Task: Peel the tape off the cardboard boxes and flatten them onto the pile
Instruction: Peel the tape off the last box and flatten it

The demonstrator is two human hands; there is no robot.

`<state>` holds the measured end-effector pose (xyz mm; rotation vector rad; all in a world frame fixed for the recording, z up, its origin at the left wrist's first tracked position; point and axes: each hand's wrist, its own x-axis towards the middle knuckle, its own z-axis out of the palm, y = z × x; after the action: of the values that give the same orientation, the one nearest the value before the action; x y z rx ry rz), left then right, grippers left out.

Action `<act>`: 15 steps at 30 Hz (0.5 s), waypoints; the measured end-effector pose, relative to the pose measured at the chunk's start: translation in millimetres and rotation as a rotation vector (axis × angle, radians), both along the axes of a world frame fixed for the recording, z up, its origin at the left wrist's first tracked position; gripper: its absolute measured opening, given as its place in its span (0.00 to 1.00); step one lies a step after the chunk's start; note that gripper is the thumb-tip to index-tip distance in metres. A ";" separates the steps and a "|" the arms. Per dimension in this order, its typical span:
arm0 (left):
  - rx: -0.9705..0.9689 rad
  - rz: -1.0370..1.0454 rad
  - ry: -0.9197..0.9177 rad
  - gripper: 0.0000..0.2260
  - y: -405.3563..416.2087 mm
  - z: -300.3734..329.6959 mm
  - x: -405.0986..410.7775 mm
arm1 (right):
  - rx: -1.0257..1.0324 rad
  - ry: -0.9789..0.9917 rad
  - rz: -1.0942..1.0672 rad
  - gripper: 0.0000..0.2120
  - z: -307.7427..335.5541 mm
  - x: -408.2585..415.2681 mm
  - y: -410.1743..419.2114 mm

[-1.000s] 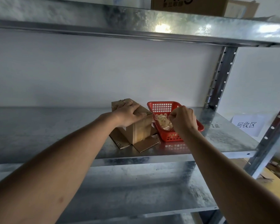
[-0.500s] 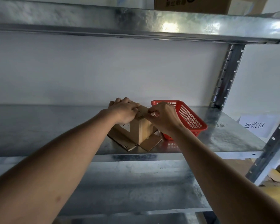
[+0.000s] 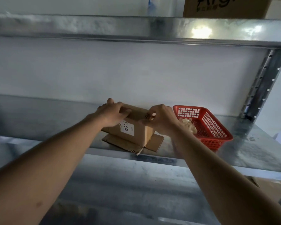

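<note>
At frame centre our left hand [image 3: 113, 113] grips the top of the box [image 3: 133, 127] and our right hand [image 3: 159, 118] pinches at its top edge, probably tape. Peeled tape [image 3: 188, 125] lies in the basket [image 3: 217, 137]; flattening remains.

- Both bare forearms reach forward and upward from the lower corners of the view, converging toward the middle
- The left hand [image 3: 112, 113] lies palm down, fingers curled over and gripping the top of the box [image 3: 133, 127]
- The right hand [image 3: 161, 118] has its thumb and fingertips [image 3: 150, 115] pinched together at the box's top edge, knuckles raised
</note>
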<state>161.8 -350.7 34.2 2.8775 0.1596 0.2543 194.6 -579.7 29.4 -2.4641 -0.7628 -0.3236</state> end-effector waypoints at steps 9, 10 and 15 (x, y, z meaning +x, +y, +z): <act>-0.585 0.004 -0.154 0.27 64.5 14.2 -10.6 | 0.287 0.169 0.033 0.09 -7.2 -7.0 46.2; -0.593 -0.004 -0.121 0.24 71.3 14.8 -10.8 | 0.330 0.217 0.058 0.13 -5.9 -10.5 48.7; -0.458 -0.121 -0.017 0.07 86.1 6.6 -11.4 | 0.444 0.254 -0.095 0.22 -4.6 -10.2 63.4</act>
<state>150.4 -264.6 40.8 2.4185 0.0336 0.1902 184.3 -516.3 24.8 -2.0701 -0.4143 -0.1842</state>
